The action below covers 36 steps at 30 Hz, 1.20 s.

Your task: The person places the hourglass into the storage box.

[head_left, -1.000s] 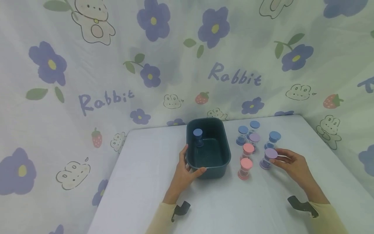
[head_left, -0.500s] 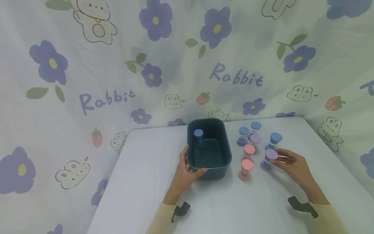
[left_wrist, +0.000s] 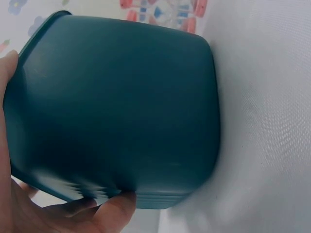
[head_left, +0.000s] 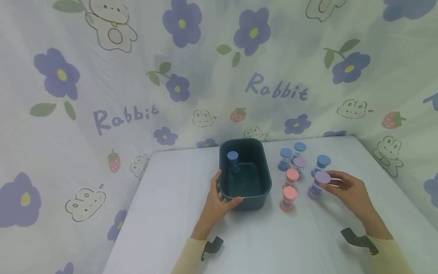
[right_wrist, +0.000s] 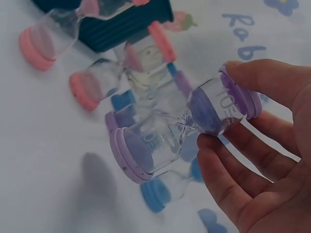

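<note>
My left hand [head_left: 215,207] grips the near left corner of a dark green plastic bin [head_left: 244,203], thumb on the rim and fingers along the side. Inside the bin a blue hourglass [head_left: 233,161] stands upright toward the left. With thumb and fingers my right hand [head_left: 350,190] holds a purple hourglass [right_wrist: 214,109] near its top cap. A shadow lies on the cloth below this hourglass in the right wrist view, and it leans slightly. Left of it on the table stand two pink hourglasses, the nearer pink one [head_left: 288,198] at the front.
Behind the pink pair are another purple hourglass [head_left: 299,163] and two blue ones, the left blue hourglass [head_left: 285,159] closest to the bin. One more blue hourglass [head_left: 323,161] stands just beyond my right hand. A patterned curtain [head_left: 208,76] rises behind the white-covered table [head_left: 171,213].
The purple hourglass in my right hand has risen off the table and shifted slightly right, the hand moving with it. My left hand keeps its hold on the bin.
</note>
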### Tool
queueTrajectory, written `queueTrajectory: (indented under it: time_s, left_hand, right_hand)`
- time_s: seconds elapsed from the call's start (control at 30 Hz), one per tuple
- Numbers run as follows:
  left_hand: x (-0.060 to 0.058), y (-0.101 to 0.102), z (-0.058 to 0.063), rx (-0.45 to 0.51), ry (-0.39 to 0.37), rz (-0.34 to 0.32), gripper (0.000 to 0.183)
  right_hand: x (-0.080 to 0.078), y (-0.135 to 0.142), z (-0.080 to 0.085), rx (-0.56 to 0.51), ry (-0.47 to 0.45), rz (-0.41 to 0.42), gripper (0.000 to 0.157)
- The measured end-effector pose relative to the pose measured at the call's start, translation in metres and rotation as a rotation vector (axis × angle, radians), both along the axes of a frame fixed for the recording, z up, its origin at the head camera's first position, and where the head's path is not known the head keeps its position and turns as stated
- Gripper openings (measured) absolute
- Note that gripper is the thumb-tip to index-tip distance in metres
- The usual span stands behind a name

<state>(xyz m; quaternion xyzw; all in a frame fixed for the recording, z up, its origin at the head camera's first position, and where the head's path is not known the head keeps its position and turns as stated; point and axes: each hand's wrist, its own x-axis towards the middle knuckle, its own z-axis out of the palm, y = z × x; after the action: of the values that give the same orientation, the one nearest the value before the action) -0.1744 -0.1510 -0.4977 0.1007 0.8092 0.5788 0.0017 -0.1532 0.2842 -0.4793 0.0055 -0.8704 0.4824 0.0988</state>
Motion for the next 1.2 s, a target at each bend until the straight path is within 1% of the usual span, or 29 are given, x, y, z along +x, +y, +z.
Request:
queueTrajectory:
  time_s: [0.23,0.43,0.7,0.8,0.93,1.0,1.2]
  left_hand:
    - [0.001,0.000,0.002,-0.007,0.000,0.003,0.110]
    - [0.000,-0.001,0.002,-0.001,0.014,-0.006,0.110]
    - [-0.001,-0.001,0.001,-0.006,0.007,-0.004,0.111]
    - [-0.001,-0.001,0.002,-0.006,0.007,-0.004,0.110]
    - [0.000,-0.001,0.001,-0.005,0.008,-0.002,0.109]
    - [0.000,-0.001,0.001,-0.003,0.008,-0.002,0.109]
    - [-0.001,-0.001,0.001,-0.006,0.017,-0.009,0.109]
  right_hand:
    - [0.002,-0.003,0.029,0.001,0.046,0.005,0.053]
    - [-0.003,-0.010,0.050,-0.016,0.110,0.017,0.048]
    - [-0.007,-0.025,0.079,-0.057,0.149,0.056,0.047]
    - [-0.008,-0.032,0.089,-0.053,0.142,0.055,0.048]
    - [-0.011,-0.043,0.099,-0.052,0.099,0.035,0.047]
    - [-0.014,-0.048,0.102,-0.064,0.097,0.047,0.047]
    - [-0.023,-0.063,0.112,-0.102,0.149,0.121,0.045]
